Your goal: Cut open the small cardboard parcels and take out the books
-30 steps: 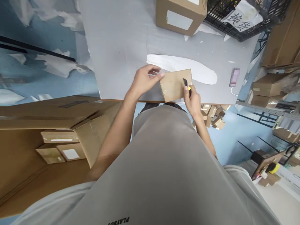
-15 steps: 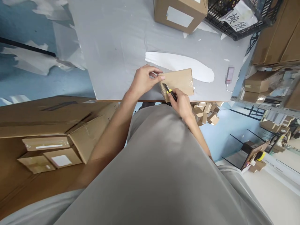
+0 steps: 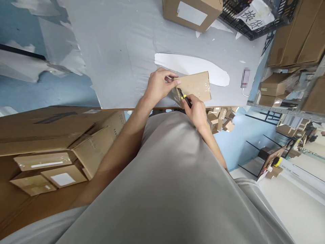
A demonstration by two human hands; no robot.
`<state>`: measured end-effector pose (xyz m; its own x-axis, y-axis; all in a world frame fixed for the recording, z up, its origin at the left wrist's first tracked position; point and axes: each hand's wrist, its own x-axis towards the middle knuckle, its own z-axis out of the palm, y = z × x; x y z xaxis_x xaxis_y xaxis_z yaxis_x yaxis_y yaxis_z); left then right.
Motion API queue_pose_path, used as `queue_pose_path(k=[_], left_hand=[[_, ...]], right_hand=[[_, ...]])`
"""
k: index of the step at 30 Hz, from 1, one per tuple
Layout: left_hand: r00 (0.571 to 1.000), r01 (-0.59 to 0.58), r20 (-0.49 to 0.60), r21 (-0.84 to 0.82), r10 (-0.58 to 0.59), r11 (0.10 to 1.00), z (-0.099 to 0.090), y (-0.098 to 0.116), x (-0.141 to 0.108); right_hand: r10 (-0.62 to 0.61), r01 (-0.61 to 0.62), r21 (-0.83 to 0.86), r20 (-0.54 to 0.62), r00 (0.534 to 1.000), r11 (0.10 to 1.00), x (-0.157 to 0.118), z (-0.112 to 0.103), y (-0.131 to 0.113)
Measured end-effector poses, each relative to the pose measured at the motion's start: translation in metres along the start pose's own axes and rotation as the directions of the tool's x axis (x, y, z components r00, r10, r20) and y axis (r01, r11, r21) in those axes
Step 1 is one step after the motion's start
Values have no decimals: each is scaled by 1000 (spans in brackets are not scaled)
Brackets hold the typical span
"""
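A small cardboard box (image 3: 196, 84) lies at the front edge of the table, with clear tape over its left end and its right end. My left hand (image 3: 161, 83) pinches the box's upper left corner between thumb and fingers. In my right hand (image 3: 196, 110) is a black and yellow utility knife (image 3: 186, 98), its tip at the taped left end of the box. Whether the blade has gone through the tape cannot be made out. Behind the box, partly covered by it, a white oblong sheet (image 3: 188, 63) lies flat.
At the back of the grey table (image 3: 122, 67) stand a labelled carton (image 3: 191, 15) and a black plastic crate (image 3: 243, 25). A blurred small object with a cable (image 3: 245, 78) lies at right. Below left, a large open carton (image 3: 93, 149) holds smaller boxes. Several small boxes (image 3: 220, 118) lie below the table.
The view has shifted slightly. Both hands keep their hold, and the knife stays at the box's left end with only a small movement.
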<state>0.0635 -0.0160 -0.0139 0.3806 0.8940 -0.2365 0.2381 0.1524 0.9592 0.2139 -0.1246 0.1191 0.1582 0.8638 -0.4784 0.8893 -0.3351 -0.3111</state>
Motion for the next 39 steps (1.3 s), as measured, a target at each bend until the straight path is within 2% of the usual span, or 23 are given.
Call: queue_pose_path(k=[5, 10, 15, 21, 28, 33, 37, 39], left_hand=[[1000, -13, -14, 16, 13, 1000, 2, 4, 0], [999, -36, -23, 37, 37, 999, 6, 3, 0], [999, -43, -29, 67, 45, 997, 10, 0, -1], [999, -28, -37, 15, 28, 999, 13, -9, -3], [995, 14, -102, -7, -15, 1000, 18, -14, -4], [991, 28, -131, 5, -27, 1000, 22, -8, -12], [984, 28, -175, 28, -23, 999, 24, -3, -14], [979, 29, -201, 38, -20, 999, 25, -1, -13]], right_hand=[[-16, 18, 36, -40, 999, 999, -2, 4, 4], [29, -30, -30, -27, 999, 999, -4, 1, -6], [88, -82, -135, 41, 995, 987, -4, -11, -22], [138, -99, -252, 144, 980, 963, -1, -26, -37], [235, -150, -354, 211, 949, 923, 3, -26, -58], [288, -176, -405, 233, 929, 897, -5, -23, -57], [248, -137, -406, 235, 940, 904, -8, -18, -50], [259, -133, -416, 262, 930, 899, -12, -14, -45]])
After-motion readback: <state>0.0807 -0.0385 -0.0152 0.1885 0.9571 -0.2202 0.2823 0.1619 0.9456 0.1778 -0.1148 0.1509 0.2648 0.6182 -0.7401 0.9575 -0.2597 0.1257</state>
